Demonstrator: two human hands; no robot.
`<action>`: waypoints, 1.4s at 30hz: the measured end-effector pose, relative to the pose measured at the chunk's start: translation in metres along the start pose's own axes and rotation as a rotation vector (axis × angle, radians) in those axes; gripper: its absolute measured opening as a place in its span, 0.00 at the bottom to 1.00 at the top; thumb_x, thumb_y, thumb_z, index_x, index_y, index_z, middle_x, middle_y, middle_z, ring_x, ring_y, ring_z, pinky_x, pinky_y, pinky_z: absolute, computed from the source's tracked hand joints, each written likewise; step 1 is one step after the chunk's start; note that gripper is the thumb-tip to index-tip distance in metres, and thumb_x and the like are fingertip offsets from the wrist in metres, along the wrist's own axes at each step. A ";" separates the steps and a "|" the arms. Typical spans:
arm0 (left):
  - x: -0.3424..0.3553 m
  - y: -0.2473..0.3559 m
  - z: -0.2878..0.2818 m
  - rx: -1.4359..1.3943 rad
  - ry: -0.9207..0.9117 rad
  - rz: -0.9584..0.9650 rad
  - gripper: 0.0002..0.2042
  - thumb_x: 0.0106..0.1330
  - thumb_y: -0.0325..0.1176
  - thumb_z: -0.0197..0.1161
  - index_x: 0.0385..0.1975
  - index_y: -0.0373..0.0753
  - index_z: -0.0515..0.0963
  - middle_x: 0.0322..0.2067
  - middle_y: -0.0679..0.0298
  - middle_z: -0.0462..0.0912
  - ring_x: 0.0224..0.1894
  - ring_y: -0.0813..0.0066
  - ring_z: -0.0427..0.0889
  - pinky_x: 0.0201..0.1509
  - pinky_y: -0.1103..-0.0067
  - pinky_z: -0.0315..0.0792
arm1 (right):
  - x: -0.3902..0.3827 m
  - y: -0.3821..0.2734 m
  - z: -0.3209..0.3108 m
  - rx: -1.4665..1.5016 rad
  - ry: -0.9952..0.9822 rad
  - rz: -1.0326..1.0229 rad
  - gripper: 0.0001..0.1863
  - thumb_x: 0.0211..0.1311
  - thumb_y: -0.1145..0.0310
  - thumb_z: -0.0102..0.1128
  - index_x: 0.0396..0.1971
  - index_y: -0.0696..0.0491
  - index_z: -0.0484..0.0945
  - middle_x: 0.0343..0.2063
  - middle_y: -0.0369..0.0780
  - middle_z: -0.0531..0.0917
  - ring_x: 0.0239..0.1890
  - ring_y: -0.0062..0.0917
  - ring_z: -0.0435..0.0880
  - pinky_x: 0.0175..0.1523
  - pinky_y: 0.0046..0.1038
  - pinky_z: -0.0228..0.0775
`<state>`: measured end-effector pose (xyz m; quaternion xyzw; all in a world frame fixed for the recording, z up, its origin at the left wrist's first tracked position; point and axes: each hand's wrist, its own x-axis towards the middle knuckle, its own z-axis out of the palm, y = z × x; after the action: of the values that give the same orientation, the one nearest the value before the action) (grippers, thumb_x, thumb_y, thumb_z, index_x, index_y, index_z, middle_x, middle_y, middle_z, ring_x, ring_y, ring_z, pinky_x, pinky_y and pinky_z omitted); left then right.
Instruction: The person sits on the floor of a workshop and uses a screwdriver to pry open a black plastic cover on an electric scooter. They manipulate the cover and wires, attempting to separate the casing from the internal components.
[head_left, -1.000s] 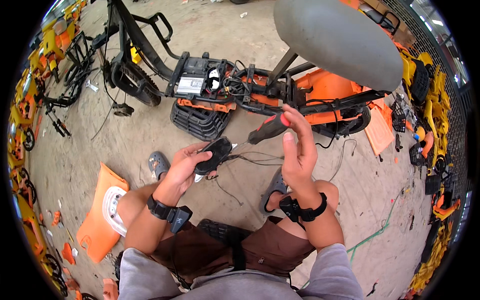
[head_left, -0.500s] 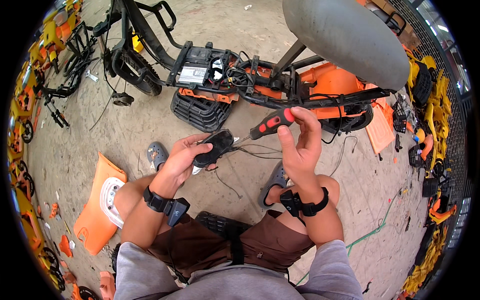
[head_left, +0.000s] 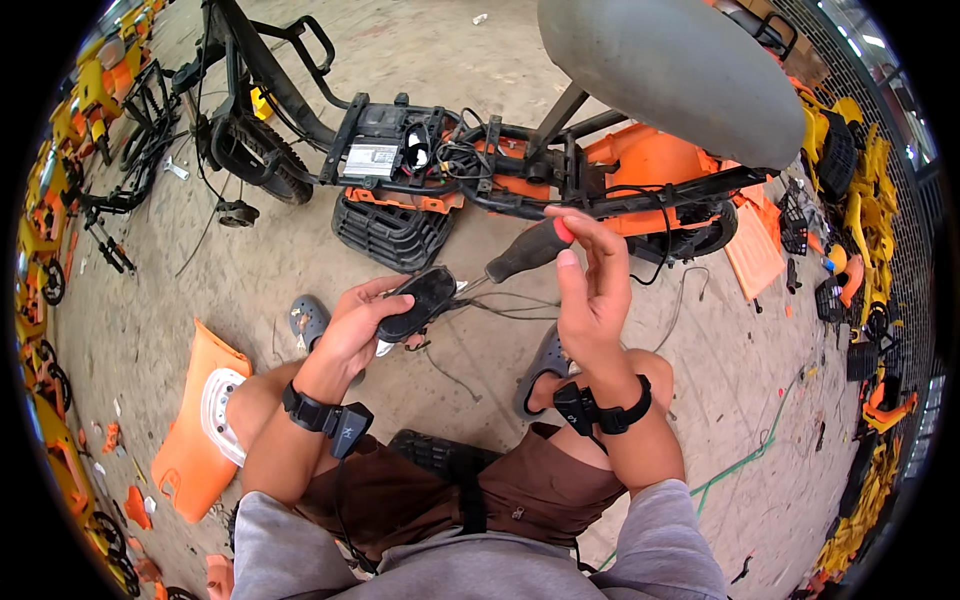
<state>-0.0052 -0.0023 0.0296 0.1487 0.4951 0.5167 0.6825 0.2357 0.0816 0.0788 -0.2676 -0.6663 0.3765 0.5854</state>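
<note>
- At far left we see an orange panel (head_left: 200, 440) lying on the floor beside the wearer's leg, and next to it a grey shoe (head_left: 310, 322).
- Our left hand (head_left: 352, 325) is closed around a black part, thumb pressed across its upper face, fingers mostly hidden beneath. We judge the step in hand to be driver work at the part's right end; any turn calls for this grip to hold firm.
- The black part (head_left: 428, 293) sits raised between our knees, above the floor and nearer the left one. It is flat, oblong and round-ended, dark and slightly glossy, tilted with its far end to the right. A white scrap (head_left: 384, 347) shows below it, and thin wires (head_left: 520, 300) trail from its right side.
- The driver (head_left: 528, 254), black-handled with a red butt, points down and left at the part. We cannot tell whether its tip is seated.
- Our right hand (head_left: 597, 305) is half open, thumb and fingertips around the driver's butt, palm off the handle. Turning it would call for light finger pressure along the shaft's line.
- Beyond both hands, we see a stripped frame (head_left: 265, 80) reach rightward to a broad grey seat (head_left: 670, 80).
</note>
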 end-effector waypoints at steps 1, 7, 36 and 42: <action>0.000 0.000 0.000 0.005 0.002 0.002 0.22 0.65 0.20 0.59 0.58 0.21 0.66 0.42 0.46 0.81 0.33 0.63 0.85 0.31 0.72 0.85 | -0.001 0.001 -0.001 -0.059 -0.008 -0.019 0.15 0.62 0.80 0.57 0.49 0.57 0.72 0.47 0.43 0.78 0.49 0.29 0.77 0.60 0.31 0.66; 0.001 -0.002 -0.002 -0.001 0.007 0.003 0.22 0.64 0.19 0.59 0.58 0.22 0.67 0.42 0.46 0.82 0.32 0.64 0.86 0.31 0.72 0.86 | -0.002 0.003 -0.001 -0.048 0.021 -0.011 0.13 0.63 0.78 0.55 0.47 0.56 0.71 0.51 0.44 0.77 0.53 0.30 0.76 0.62 0.32 0.64; -0.002 0.002 -0.001 -0.013 0.002 0.014 0.21 0.64 0.20 0.60 0.57 0.23 0.68 0.43 0.46 0.82 0.34 0.62 0.86 0.31 0.72 0.85 | 0.001 0.000 -0.005 -0.208 0.025 -0.125 0.14 0.58 0.76 0.62 0.46 0.57 0.78 0.50 0.46 0.78 0.49 0.32 0.78 0.57 0.31 0.68; -0.002 0.001 -0.003 0.001 0.012 0.008 0.21 0.64 0.20 0.60 0.57 0.23 0.68 0.43 0.45 0.82 0.34 0.62 0.86 0.31 0.72 0.85 | -0.003 0.001 -0.003 -0.236 0.037 -0.080 0.13 0.59 0.77 0.60 0.45 0.57 0.76 0.51 0.45 0.78 0.51 0.33 0.78 0.58 0.32 0.67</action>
<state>-0.0078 -0.0047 0.0302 0.1477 0.4989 0.5200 0.6774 0.2387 0.0805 0.0763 -0.3148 -0.7052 0.2665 0.5767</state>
